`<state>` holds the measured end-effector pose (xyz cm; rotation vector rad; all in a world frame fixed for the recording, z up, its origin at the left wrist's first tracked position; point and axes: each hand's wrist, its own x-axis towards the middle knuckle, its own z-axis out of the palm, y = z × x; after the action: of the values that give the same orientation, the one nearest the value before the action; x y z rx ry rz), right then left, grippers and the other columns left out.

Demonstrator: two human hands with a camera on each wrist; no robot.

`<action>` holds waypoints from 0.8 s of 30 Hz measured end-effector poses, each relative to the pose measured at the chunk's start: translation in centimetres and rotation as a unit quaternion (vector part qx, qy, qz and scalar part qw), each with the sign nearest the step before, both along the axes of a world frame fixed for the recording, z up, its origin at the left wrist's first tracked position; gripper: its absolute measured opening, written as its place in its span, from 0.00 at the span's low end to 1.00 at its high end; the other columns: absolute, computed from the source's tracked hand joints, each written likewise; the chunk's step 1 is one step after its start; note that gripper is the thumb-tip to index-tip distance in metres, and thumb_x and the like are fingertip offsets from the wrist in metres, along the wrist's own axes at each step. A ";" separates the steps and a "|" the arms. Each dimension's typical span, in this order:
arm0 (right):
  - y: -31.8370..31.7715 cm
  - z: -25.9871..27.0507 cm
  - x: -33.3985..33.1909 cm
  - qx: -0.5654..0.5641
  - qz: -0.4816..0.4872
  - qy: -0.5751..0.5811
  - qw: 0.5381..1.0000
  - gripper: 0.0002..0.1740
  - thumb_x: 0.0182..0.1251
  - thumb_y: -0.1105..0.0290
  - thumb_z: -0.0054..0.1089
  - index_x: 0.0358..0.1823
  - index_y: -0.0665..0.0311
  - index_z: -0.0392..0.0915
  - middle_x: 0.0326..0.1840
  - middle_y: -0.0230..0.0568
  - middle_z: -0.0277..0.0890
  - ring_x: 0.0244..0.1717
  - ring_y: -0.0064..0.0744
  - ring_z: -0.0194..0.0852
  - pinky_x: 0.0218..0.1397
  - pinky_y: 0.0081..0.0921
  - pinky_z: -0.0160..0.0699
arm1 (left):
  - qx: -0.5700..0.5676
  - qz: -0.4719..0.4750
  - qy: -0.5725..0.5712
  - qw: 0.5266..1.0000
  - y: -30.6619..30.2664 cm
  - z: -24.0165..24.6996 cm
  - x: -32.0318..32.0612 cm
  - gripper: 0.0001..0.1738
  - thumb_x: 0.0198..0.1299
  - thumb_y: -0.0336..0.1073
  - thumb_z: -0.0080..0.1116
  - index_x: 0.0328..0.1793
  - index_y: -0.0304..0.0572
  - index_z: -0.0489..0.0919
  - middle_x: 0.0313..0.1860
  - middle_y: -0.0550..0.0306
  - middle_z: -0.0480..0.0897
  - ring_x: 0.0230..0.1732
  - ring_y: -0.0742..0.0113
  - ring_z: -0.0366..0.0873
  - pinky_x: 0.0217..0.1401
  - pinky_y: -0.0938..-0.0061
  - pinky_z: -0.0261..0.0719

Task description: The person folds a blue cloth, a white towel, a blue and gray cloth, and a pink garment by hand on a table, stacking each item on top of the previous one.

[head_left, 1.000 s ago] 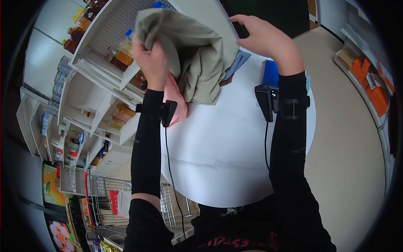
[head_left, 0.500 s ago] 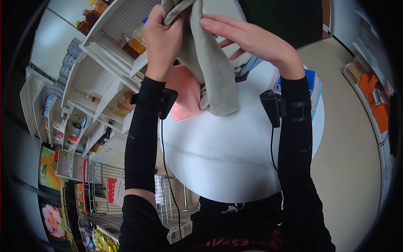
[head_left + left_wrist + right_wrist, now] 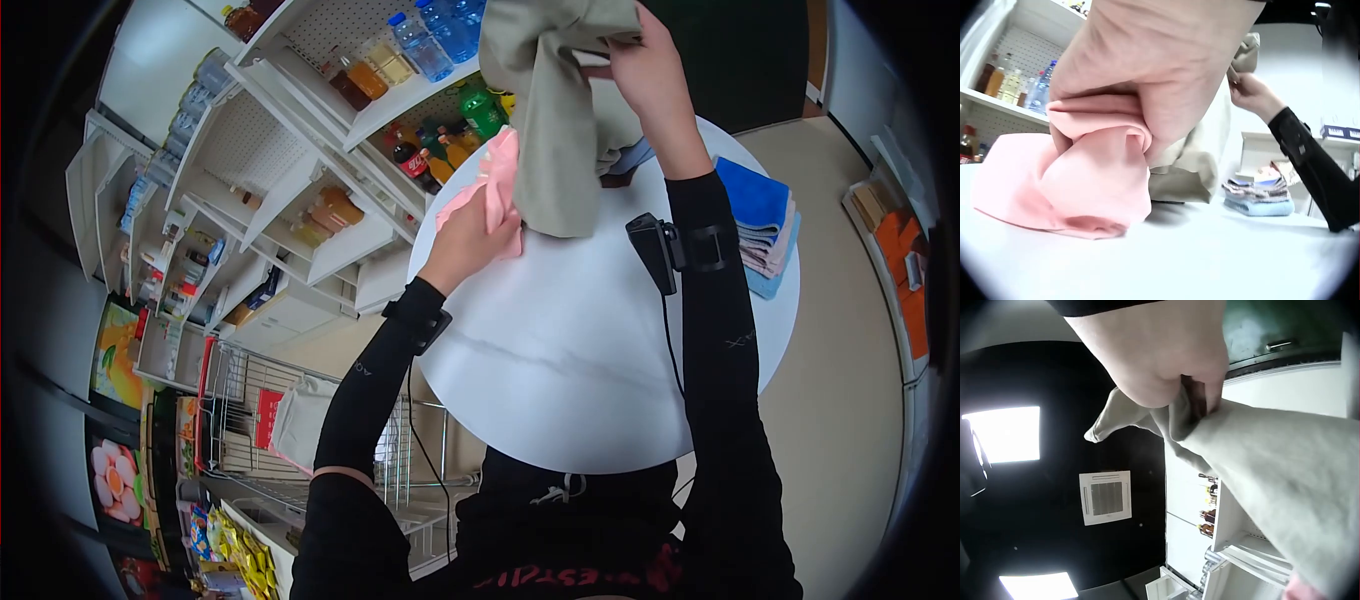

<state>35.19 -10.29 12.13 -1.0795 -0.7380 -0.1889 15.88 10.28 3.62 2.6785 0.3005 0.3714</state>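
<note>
My right hand point(image 3: 655, 85) grips a grey-green cloth point(image 3: 560, 130) by its upper part and holds it up over the far side of the round table. The cloth hangs down in long folds, its lower end close over the tabletop. With the fingers of my left hand point(image 3: 468, 245) I pinch a pink cloth point(image 3: 503, 165) at the table's far left. In the left wrist view the pink cloth point(image 3: 1097, 187) is bunched between thumb and fingers, its lower part spread on the table. The grey-green cloth partly covers a blue-grey cloth point(image 3: 632, 158) behind it.
On the white table point(image 3: 560, 340), a folded stack of blue and pale cloths point(image 3: 755, 205) lies at the right edge. White shelves with bottles point(image 3: 425, 50) stand beyond the left side. A wire shopping cart point(image 3: 235, 440) is at lower left.
My left hand has let go of the grey-green cloth, come down, and taken hold of the pink cloth. My right hand, empty at first, now holds the grey-green cloth.
</note>
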 end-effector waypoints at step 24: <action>2.9 1.5 -9.0 -0.244 0.198 -0.121 0.942 0.46 0.70 0.55 0.71 0.85 0.55 0.60 0.72 0.46 0.77 0.70 0.41 0.78 0.71 0.29 0.74 | -0.335 -0.100 -0.280 0.894 -2.0 15.5 -8.8 0.25 0.65 0.31 0.67 0.68 0.33 0.76 0.56 0.56 0.84 0.54 0.71 0.83 0.60 0.75 0.79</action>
<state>26.23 -7.39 13.62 -1.3603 -1.2502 0.2242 7.10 8.31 19.10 1.8061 -0.0311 0.7858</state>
